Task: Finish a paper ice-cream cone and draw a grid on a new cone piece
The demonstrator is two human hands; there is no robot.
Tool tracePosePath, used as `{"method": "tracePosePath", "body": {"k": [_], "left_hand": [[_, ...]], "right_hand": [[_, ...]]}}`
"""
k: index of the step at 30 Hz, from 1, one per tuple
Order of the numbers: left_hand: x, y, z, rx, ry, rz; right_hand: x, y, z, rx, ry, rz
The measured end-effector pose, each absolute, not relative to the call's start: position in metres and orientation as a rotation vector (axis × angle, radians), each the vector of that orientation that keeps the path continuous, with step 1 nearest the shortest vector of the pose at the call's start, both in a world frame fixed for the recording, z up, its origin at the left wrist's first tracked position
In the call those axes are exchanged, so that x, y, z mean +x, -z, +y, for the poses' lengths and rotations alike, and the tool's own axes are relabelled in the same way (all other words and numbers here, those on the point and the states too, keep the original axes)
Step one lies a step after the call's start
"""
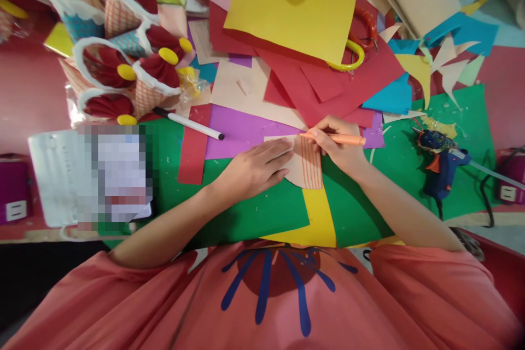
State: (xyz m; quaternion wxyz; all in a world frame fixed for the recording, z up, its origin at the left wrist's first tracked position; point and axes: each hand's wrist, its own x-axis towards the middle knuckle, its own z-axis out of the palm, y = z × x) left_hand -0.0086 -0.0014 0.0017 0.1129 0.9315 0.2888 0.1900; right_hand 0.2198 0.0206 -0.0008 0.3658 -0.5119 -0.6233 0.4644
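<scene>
In the head view, a cream paper piece with a curved lower edge lies on the green sheet. Orange stripes run down its right part. My left hand rests flat over its left side, fingers stretched out. An orange marker is pinched in my right hand, its tip at the top edge of the striped part. Just left of my hands, a white marker pen with a dark end lies across red and purple paper.
Paper ice-cream cones crowd the back left. A blurred phone-like device lies at left. At right is a blue glue gun with its cord. Behind my hands are a yellow sheet, red scraps and scissors.
</scene>
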Motion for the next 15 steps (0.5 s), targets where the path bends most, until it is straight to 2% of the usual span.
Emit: {"method": "tracePosePath", "body": {"k": [15], "left_hand": [[-0.0079,-0.002,-0.0022,2.722,-0.553,0.872]], "right_hand": [[0.2189,-0.0049,0.0216,-1.333,-1.216,-1.614]]}}
